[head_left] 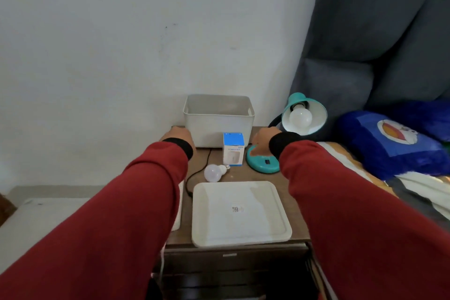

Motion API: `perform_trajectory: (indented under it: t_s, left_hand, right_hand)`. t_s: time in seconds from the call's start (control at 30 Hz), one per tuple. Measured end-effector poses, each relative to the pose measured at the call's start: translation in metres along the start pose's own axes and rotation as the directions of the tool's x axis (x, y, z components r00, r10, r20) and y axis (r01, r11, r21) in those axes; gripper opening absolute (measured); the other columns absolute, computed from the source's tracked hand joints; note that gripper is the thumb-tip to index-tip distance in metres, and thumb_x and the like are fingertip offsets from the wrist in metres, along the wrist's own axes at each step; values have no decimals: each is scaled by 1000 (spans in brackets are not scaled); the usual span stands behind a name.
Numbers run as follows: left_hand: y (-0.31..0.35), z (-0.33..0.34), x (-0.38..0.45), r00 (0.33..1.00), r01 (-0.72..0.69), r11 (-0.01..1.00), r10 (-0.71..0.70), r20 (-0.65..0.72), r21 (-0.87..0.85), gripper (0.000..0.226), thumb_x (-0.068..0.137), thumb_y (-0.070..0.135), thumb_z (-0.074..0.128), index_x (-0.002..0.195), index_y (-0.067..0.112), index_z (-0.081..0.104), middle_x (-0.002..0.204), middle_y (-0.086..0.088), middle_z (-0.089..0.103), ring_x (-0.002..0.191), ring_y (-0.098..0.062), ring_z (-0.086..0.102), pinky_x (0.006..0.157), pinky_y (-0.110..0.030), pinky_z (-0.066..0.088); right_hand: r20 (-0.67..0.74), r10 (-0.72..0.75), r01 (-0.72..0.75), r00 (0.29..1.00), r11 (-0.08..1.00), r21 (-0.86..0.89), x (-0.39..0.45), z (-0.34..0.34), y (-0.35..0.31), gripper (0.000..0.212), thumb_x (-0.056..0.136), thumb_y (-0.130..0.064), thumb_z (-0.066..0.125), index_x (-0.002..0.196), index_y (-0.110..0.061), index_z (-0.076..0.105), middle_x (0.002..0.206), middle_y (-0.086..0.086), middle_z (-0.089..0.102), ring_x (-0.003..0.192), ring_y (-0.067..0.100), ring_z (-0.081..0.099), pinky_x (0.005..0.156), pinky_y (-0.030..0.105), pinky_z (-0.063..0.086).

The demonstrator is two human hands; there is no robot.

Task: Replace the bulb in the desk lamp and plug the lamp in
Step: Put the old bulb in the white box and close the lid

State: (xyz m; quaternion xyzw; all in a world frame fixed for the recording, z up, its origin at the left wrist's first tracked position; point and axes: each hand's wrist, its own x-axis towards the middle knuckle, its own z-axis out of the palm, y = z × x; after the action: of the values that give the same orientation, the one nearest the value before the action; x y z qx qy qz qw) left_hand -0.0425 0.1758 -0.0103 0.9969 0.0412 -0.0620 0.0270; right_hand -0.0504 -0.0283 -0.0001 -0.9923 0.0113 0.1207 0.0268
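A person in red sleeves with black cuffs reaches both arms forward over a small brown wooden surface (243, 175) set against a pale wall. The left hand (179, 135) sits at the left side of a white plastic bin (219, 120) at the back of the surface, touching or just beside it; the fingers are turned away, so whether its grip is closed on anything cannot be told. The right hand (264, 141) rests on the round teal base of the desk lamp (263, 162), fingers pointing down onto it; whether they curl around the base or only press on it is unclear.

The lamp's teal shade (305, 112) tilts toward the viewer at the back right corner, with a white bulb (300, 117) fitted inside. A second, loose bulb (215, 172) lies on its side near the middle of the surface, its metal screw end pointing right. Just behind it stands a small blue and white box (233, 148), between the bin and the lamp base. A black cord (197, 173) runs along the surface left of the loose bulb. A white square tray (241, 214) lies at the front edge.

To the right is a bed with a blue cushion (392, 143).
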Motion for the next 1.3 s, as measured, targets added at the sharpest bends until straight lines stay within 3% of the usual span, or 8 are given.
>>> perform_trajectory:
  t_s: [0.13, 0.27, 0.43, 0.53, 0.8, 0.97, 1.13, 1.3]
  left_hand:
    - [-5, -5, 14, 999, -34, 998, 33, -17, -46, 32, 86, 18, 57, 114, 4, 63, 120, -15, 63, 110, -31, 61, 87, -32, 50]
    - [-9, -2, 28, 999, -23, 998, 21, -25, -55, 28, 86, 16, 57, 110, 5, 64, 116, -14, 65, 105, -30, 63, 81, -31, 51]
    - [-14, 6, 49, 1000, -27, 998, 26, -13, -61, 33, 88, 20, 57, 117, 4, 60, 123, -15, 60, 110, -31, 60, 85, -32, 50]
    - [-18, 13, 62, 1000, -17, 998, 18, 3, -56, 28, 90, 20, 56, 112, 4, 62, 119, -15, 63, 106, -30, 62, 78, -31, 48]
    - [-21, 32, 87, 999, 18, 997, -14, 47, -74, 28, 93, 15, 49, 113, 1, 61, 120, -17, 62, 107, -32, 62, 85, -33, 51]
    - [-21, 34, 94, 998, 31, 998, -27, 63, -58, 25, 92, 15, 51, 111, 2, 62, 117, -15, 63, 105, -31, 63, 82, -32, 50]
    - [-21, 30, 94, 995, 22, 999, -20, 94, -24, 23, 90, 17, 56, 107, 4, 64, 113, -13, 64, 101, -28, 64, 72, -30, 47]
    - [-20, 10, 93, 995, 27, 999, -25, 98, -21, 23, 90, 13, 54, 108, 3, 64, 111, -12, 65, 83, -25, 57, 69, -27, 44]
  right_hand:
    - [-47, -48, 52, 998, 995, 88, 11, 1, -5, 65, 82, -34, 67, 140, -19, 41, 143, 6, 48, 131, 26, 46, 109, 34, 39]
    - [-18, -58, 60, 998, 964, 258, 24, 22, -16, 81, 77, -22, 74, 145, -28, 30, 142, 7, 48, 128, 26, 48, 105, 35, 42]
    - [35, -138, 121, 990, 948, 295, 41, 60, -36, 89, 75, -18, 76, 147, -31, 24, 145, 4, 44, 132, 25, 42, 108, 35, 38]
    - [62, -176, 150, 982, 942, 301, 54, 78, -42, 91, 73, -19, 77, 146, -35, 25, 144, 4, 46, 132, 24, 43, 107, 35, 39]
    - [86, -259, 236, 962, 948, 215, 86, 112, -49, 78, 76, -10, 70, 142, -34, 36, 146, 1, 44, 134, 23, 42, 109, 39, 38]
    - [87, -282, 261, 956, 946, 191, 98, 123, -55, 67, 81, -5, 64, 138, -31, 40, 139, 3, 49, 127, 27, 48, 99, 39, 43]
    - [94, -223, 191, 970, 945, 265, 96, 118, -57, 58, 80, -17, 69, 131, -19, 42, 130, 12, 55, 118, 32, 53, 93, 38, 46]
    - [17, -166, 136, 986, 860, 491, 93, 84, -57, 62, 77, -27, 74, 130, -15, 44, 130, 10, 55, 118, 27, 51, 94, 32, 43]
